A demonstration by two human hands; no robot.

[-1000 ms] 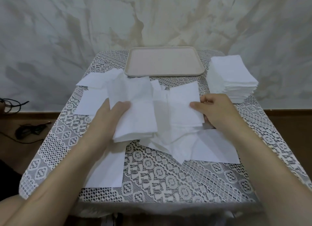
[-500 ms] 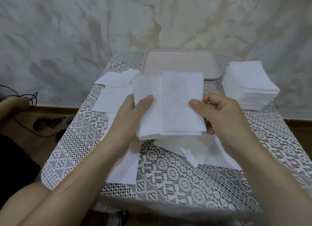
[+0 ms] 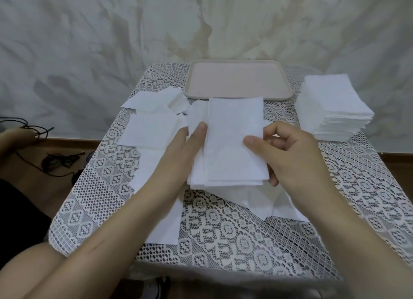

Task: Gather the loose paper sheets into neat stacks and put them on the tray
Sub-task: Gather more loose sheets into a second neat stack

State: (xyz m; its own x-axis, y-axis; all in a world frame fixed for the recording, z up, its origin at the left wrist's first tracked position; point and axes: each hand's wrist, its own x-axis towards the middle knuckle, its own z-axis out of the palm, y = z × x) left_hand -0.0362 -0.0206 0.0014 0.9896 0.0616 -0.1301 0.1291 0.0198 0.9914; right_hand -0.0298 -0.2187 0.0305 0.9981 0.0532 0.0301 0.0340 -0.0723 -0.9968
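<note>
White lace tablecloth (image 3: 223, 231) covers the table, with grey showing through its holes. At the centre, the left hand (image 3: 178, 149) and the right hand (image 3: 290, 155) each grip a side of a small bundle of sheets (image 3: 232, 142), thumbs pressed on top. It is held just above loose sheets (image 3: 257, 200) at five o'clock. Scattered sheets (image 3: 152, 128) lie at ten o'clock. A pale pink tray (image 3: 237, 79) sits at twelve o'clock, and a tall stack (image 3: 330, 104) stands near it at two o'clock. Behind hangs a creased, stained backdrop (image 3: 111, 41). Black cables (image 3: 55, 162) lie on the brown floor at nine o'clock.
</note>
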